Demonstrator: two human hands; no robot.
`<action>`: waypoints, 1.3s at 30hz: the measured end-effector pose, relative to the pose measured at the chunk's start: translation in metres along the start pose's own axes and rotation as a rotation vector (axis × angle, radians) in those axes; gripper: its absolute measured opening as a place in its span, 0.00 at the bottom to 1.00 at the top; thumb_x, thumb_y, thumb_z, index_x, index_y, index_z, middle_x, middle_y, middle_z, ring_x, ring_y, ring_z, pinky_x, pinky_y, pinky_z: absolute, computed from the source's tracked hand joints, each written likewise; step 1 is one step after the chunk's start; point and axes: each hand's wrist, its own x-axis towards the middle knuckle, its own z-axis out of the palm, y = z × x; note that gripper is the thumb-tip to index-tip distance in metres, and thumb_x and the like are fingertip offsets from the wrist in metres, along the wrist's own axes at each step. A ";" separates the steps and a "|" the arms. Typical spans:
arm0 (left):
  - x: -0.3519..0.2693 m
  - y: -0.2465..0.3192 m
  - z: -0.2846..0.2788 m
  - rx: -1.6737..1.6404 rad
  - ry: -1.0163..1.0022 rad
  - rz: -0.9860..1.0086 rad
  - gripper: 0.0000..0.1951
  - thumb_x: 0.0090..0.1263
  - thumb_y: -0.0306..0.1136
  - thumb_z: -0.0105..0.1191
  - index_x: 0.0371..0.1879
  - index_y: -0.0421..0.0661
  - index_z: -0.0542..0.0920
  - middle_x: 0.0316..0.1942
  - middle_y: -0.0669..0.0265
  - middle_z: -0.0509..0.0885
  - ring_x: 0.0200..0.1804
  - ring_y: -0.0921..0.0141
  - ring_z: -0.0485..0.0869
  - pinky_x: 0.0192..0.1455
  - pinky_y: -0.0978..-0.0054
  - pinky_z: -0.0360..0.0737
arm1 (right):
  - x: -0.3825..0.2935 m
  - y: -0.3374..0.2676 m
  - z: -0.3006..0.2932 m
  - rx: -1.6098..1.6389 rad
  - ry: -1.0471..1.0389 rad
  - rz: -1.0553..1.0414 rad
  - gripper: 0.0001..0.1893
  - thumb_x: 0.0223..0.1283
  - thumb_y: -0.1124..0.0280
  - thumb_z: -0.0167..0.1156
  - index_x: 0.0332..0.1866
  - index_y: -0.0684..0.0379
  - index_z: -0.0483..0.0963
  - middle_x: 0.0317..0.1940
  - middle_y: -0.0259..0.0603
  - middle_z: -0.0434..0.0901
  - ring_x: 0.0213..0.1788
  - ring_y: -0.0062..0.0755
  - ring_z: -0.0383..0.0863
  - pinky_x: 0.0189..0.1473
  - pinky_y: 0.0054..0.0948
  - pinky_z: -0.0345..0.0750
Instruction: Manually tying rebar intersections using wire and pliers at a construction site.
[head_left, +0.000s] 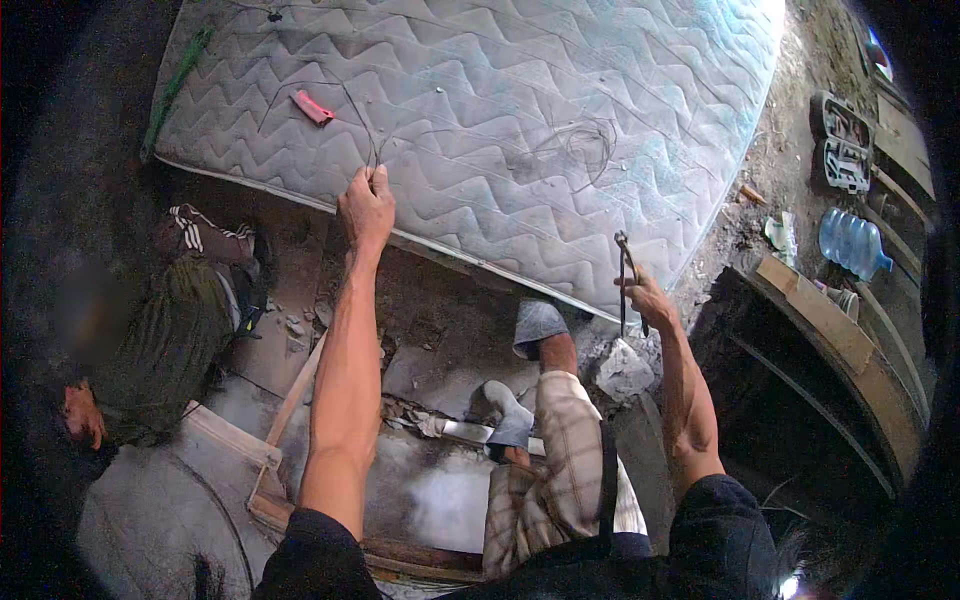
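My left hand (367, 206) pinches dark, thin wire (360, 112) between thumb and fingers, above the near edge of a worn quilted mattress (465, 157). The wire rises from the fist and bends left over the quilting. In my right hand (649, 300) is a pair of long-handled pincers (622, 244), head up, over the mattress's near right corner. Their handles look apart, and nothing plainly sits in the jaws. A loose coil of thin wire (592, 146) lies on the mattress between my hands. Left of the held wire lies a small pink-red object (313, 109).
Green strands (176, 90) lie along the mattress's left side. Another person (180, 322) sits close at left. A white rock (625, 371) stands by my leg. An open tool case (844, 142), a clear blue plastic bottle (853, 240) and a curved wooden edge (832, 330) are at right.
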 end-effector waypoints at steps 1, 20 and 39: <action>0.002 -0.006 -0.001 0.051 0.020 -0.001 0.17 0.71 0.43 0.44 0.31 0.40 0.76 0.28 0.46 0.80 0.36 0.44 0.78 0.38 0.50 0.71 | -0.003 0.006 0.001 0.070 -0.046 0.063 0.18 0.56 0.68 0.55 0.52 0.62 0.71 0.38 0.38 0.76 0.40 0.30 0.73 0.41 0.26 0.72; 0.065 -0.061 0.061 0.216 0.101 -0.124 0.17 0.72 0.44 0.40 0.48 0.49 0.77 0.34 0.49 0.83 0.42 0.48 0.80 0.45 0.50 0.74 | -0.034 0.067 0.052 0.278 -0.204 -0.041 0.20 0.65 0.61 0.55 0.58 0.60 0.67 0.36 0.34 0.76 0.33 0.24 0.75 0.34 0.25 0.73; 0.014 -0.027 -0.075 -0.991 0.285 -0.385 0.17 0.76 0.48 0.38 0.40 0.46 0.72 0.21 0.70 0.69 0.24 0.76 0.69 0.28 0.76 0.69 | -0.078 -0.008 0.054 0.211 -0.059 -0.061 0.20 0.70 0.58 0.48 0.59 0.61 0.66 0.34 0.35 0.73 0.29 0.23 0.75 0.31 0.25 0.77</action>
